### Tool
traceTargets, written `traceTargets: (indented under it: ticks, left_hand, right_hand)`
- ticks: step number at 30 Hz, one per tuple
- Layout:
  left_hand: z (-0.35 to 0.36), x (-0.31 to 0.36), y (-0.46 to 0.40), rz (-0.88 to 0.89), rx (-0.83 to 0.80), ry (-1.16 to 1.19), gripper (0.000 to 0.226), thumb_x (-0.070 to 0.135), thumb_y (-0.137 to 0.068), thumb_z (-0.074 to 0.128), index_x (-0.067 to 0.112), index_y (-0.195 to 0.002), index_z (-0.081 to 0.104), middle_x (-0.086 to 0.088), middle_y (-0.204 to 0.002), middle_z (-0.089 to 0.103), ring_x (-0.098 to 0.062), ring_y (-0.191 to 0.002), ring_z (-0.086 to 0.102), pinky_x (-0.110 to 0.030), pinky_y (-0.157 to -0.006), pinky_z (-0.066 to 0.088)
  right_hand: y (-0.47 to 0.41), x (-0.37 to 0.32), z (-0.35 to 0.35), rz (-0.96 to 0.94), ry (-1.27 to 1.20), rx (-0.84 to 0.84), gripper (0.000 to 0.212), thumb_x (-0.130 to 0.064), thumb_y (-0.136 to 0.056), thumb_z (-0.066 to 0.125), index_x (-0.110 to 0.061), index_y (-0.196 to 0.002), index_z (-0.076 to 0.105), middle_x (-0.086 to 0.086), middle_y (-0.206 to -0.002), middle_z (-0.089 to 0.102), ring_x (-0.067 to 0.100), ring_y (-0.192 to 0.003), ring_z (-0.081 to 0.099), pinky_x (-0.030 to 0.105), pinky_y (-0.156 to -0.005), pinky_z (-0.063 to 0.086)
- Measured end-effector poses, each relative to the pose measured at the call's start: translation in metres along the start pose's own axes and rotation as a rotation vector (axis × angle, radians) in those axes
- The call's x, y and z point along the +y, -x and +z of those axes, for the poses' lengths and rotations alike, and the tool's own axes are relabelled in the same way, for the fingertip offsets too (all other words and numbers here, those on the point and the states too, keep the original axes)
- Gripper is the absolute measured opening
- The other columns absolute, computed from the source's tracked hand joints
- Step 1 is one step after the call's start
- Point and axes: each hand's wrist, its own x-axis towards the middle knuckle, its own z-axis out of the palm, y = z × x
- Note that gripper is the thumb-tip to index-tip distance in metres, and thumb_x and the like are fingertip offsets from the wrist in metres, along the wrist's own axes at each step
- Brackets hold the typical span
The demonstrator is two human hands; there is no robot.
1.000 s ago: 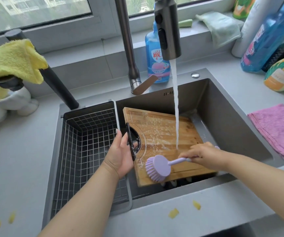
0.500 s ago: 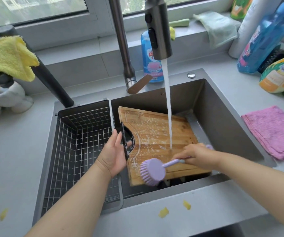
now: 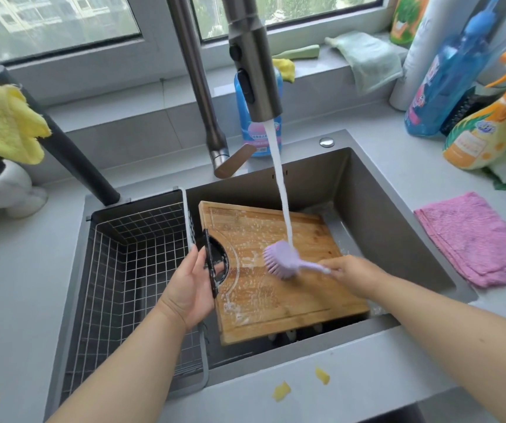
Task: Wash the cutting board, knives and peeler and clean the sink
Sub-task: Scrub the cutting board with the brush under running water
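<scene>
Scrubbing the cutting board [image 3: 279, 270] in the sink [image 3: 382, 215]: right hand [image 3: 355, 276] grips the brush [image 3: 285, 261], left hand [image 3: 190, 288] clasps its edge. Next comes rinsing off suds.

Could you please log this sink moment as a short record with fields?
setting: kitchen sink below a window
water: running from faucet onto the brush head
cutting board: wooden, wet, soapy, lying tilted in the sink
left hand: grips the board's left edge at its black handle
right hand: holds purple brush, bristles on the board
wire basket: in the left part of the sink
counter: pink cloth right of the sink, yellow scraps in front
knives, peeler: not identifiable
</scene>
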Motion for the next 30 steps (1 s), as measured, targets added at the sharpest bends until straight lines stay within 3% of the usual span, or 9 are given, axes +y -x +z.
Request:
traceTargets:
  ticks: [7,11,14,17,20,24,26,28,30]
  left_hand:
    - [0.007,0.002,0.003,0.008,0.039,-0.008,0.052,0.062,-0.089,0.035,0.031,-0.125,0.057,-0.021,-0.128,0.060,-0.042,-0.118,0.056,-0.061,-0.096,0.044]
    - [0.011,0.001,0.007,0.033,0.074,-0.011,0.046,0.061,-0.088,0.035,0.033,-0.116,0.060,-0.018,-0.118,0.067,-0.040,-0.115,0.058,-0.058,-0.093,0.045]
    - [0.014,0.004,0.008,0.022,0.096,-0.007,0.043,0.059,-0.088,0.036,0.033,-0.114,0.060,-0.017,-0.119,0.067,-0.039,-0.117,0.058,-0.057,-0.095,0.044]
    - [0.018,0.005,0.009,0.011,0.106,-0.006,0.041,0.054,-0.089,0.038,0.033,-0.104,0.070,-0.018,-0.114,0.069,-0.040,-0.113,0.059,-0.056,-0.090,0.046]
    - [0.022,0.006,0.011,0.011,0.110,-0.040,0.052,0.047,-0.097,0.031,0.035,-0.083,0.079,-0.014,-0.103,0.073,-0.035,-0.103,0.064,-0.054,-0.086,0.047]
    - [0.022,0.006,0.012,-0.002,0.107,-0.009,0.048,0.045,-0.098,0.033,0.031,-0.093,0.079,-0.020,-0.115,0.068,-0.041,-0.113,0.059,-0.059,-0.098,0.042]
    - [0.020,0.006,0.011,-0.002,0.101,0.007,0.039,0.047,-0.089,0.044,0.029,-0.099,0.077,-0.021,-0.123,0.064,-0.041,-0.116,0.058,-0.058,-0.099,0.042]
    - [0.020,0.008,0.010,-0.010,0.077,0.008,0.036,0.049,-0.079,0.056,0.029,-0.100,0.077,-0.021,-0.125,0.063,-0.038,-0.117,0.059,-0.057,-0.098,0.045]
    - [0.020,0.008,0.008,-0.001,0.045,-0.019,0.044,0.052,-0.060,0.078,0.031,-0.099,0.077,-0.017,-0.119,0.067,-0.035,-0.112,0.063,-0.056,-0.088,0.051]
  right_hand:
    - [-0.001,-0.042,0.000,0.017,0.218,-0.060,0.033,-0.025,-0.100,0.038,-0.025,-0.121,0.063,0.005,-0.106,0.067,0.024,-0.091,0.061,0.029,-0.067,0.044]
    - [-0.010,-0.037,-0.012,0.144,-0.065,-0.012,0.043,-0.029,-0.098,0.047,-0.022,-0.140,0.042,0.008,-0.101,0.064,0.020,-0.062,0.059,0.028,-0.058,0.050]
    - [0.006,-0.023,-0.013,0.215,-0.140,-0.023,0.034,-0.016,-0.095,0.047,-0.011,-0.128,0.040,0.009,-0.075,0.060,0.019,-0.046,0.055,0.025,-0.043,0.050]
    - [0.028,-0.033,0.013,0.240,-0.277,-0.012,0.042,-0.011,-0.094,0.039,-0.021,-0.135,0.041,0.009,-0.085,0.050,0.016,-0.044,0.040,0.022,-0.038,0.032]
    - [0.029,-0.067,0.022,0.137,-0.420,-0.041,0.058,-0.016,-0.097,0.037,-0.040,-0.148,0.021,0.005,-0.089,0.052,0.017,-0.046,0.043,0.023,-0.039,0.035]
    - [-0.026,-0.051,0.003,0.224,-0.214,0.105,0.051,-0.011,-0.096,0.037,-0.016,-0.147,0.031,0.010,-0.107,0.055,0.028,-0.091,0.059,0.032,-0.075,0.049]
    - [-0.023,-0.043,-0.001,0.319,-0.151,0.049,0.047,-0.007,-0.096,0.038,-0.011,-0.143,0.036,0.009,-0.094,0.049,0.030,-0.095,0.060,0.026,-0.061,0.048]
    - [-0.001,-0.061,0.003,0.286,-0.252,-0.021,0.058,-0.008,-0.095,0.035,-0.032,-0.147,0.027,0.006,-0.096,0.049,0.026,-0.075,0.060,0.022,-0.041,0.043]
    - [0.007,-0.082,0.007,0.135,-0.377,-0.004,0.057,-0.016,-0.096,0.033,-0.044,-0.145,0.025,0.006,-0.109,0.055,0.025,-0.078,0.060,0.032,-0.058,0.054]
